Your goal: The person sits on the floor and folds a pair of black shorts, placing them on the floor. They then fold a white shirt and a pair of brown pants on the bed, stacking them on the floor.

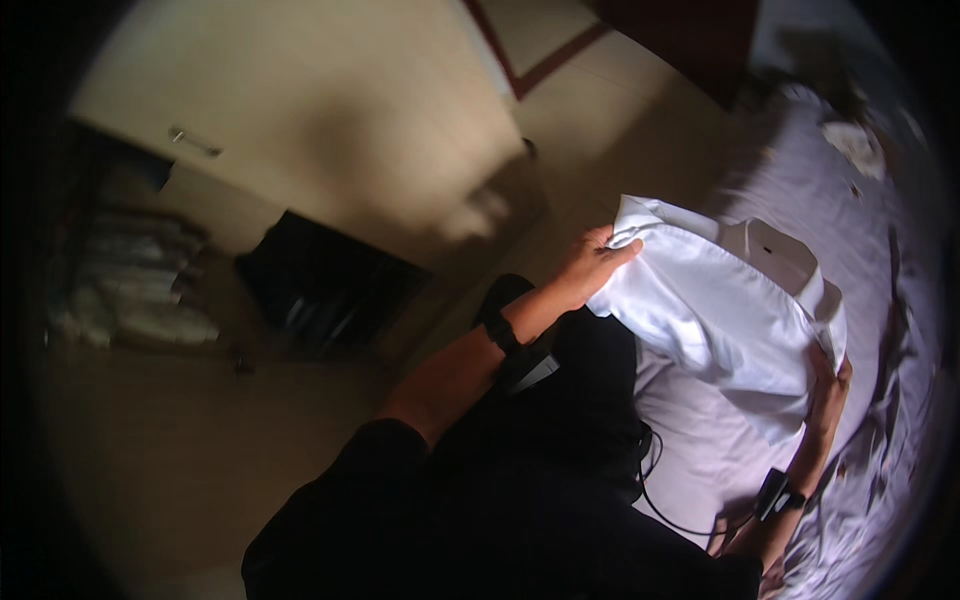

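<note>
A white collared shirt [700,300] is stretched between my two hands over the edge of the bed. My left hand [592,262] pinches its left corner, thumb on top of the cloth. At the lower right side my right hand [828,385] grips the other edge, its fingers partly hidden by the fabric. The stiff collar [775,250] stands up along the far side. The shirt's lower part hangs toward me. A dark band with a small device sits on each wrist.
A bed [770,180] with a rumpled pale lilac sheet runs along the right. On the left, a cream cabinet door [330,110] stands beside shelves with stacked folded clothes [135,275] and a dark pile [320,285]. A black cable [665,510] loops beside my leg.
</note>
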Available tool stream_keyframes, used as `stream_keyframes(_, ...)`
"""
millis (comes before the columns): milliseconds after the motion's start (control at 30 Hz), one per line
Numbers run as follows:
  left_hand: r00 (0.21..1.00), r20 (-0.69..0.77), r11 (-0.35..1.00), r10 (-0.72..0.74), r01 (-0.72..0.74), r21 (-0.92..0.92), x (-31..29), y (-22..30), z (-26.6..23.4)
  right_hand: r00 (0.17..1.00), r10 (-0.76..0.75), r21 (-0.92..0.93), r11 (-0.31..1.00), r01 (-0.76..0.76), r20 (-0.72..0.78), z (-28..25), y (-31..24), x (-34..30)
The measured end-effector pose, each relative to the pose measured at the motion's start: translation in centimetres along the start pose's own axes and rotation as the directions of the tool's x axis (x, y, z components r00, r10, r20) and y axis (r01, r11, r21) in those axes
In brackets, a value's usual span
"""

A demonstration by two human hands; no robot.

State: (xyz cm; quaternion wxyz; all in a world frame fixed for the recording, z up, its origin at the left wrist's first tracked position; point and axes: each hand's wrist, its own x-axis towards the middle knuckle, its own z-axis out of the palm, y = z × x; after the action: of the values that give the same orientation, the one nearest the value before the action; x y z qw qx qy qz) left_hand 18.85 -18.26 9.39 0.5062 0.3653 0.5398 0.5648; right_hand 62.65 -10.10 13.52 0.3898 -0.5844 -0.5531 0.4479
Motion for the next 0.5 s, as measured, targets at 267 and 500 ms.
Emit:
stream_keyframes(267,0.953,-0.081,0.919,0.291,-0.255,0.299,-3.3,1.6,-1.1,0.951,-0.258,0.266,0.941,0.207,0.173,0.3,1.2,3.4)
stream_keyframes(500,0.833,-0.467,0.936,0.297,-0.157,0.315,-9.9,5.1,1.4,0.765,-0.433,0.293,0.899,0.326,0.476,2.7,-3.8,5.0)
